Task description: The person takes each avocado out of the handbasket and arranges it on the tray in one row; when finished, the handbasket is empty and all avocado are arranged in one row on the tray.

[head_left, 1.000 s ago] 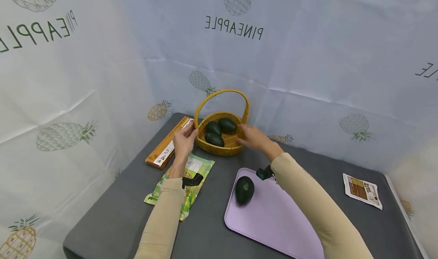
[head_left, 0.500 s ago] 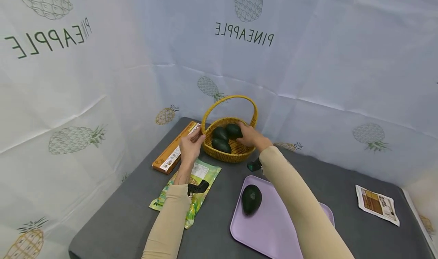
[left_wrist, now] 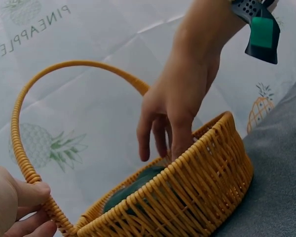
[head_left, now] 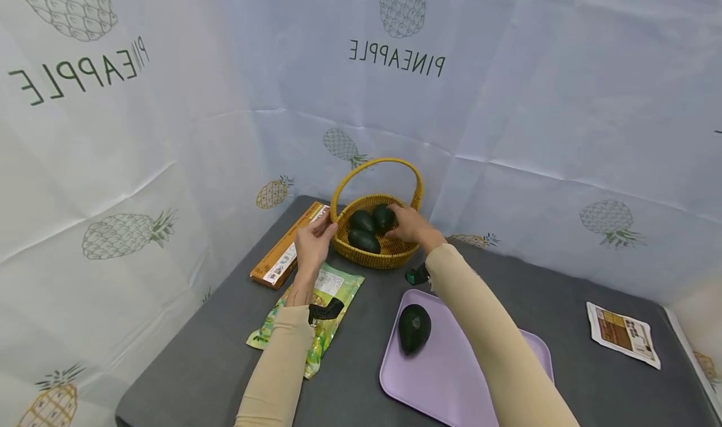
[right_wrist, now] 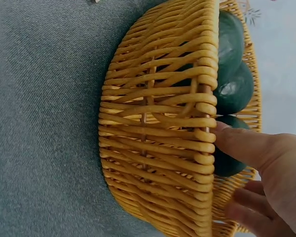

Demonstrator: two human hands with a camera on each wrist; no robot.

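Observation:
A yellow wicker basket [head_left: 372,259] with a tall arched handle [left_wrist: 20,133] stands at the back of the table, holding several dark green avocados [head_left: 364,241]. My left hand [head_left: 313,242] pinches the handle low on its left side, thumb and fingers round the wicker. From above, my right hand [head_left: 413,227] reaches into the basket's right part. Its thumb and index finger straddle the end of the rightmost avocado [right_wrist: 229,165], while its other fingers hang apart from the fruit. Another avocado [head_left: 414,328] lies on a lilac tray [head_left: 440,389] below my right forearm.
An orange-brown box [head_left: 286,245] lies left of the basket, behind my left hand. A green patterned bag [head_left: 329,289] lies flat under my left wrist. A small brown-and-white packet [head_left: 622,334] rests at the table's right. Pineapple-print curtains [head_left: 507,101] enclose the far and left sides.
My right hand has moved from the basket's right rim inward to the rightmost avocado, which has shifted slightly. My left hand stays on the handle. The head view has shifted a little.

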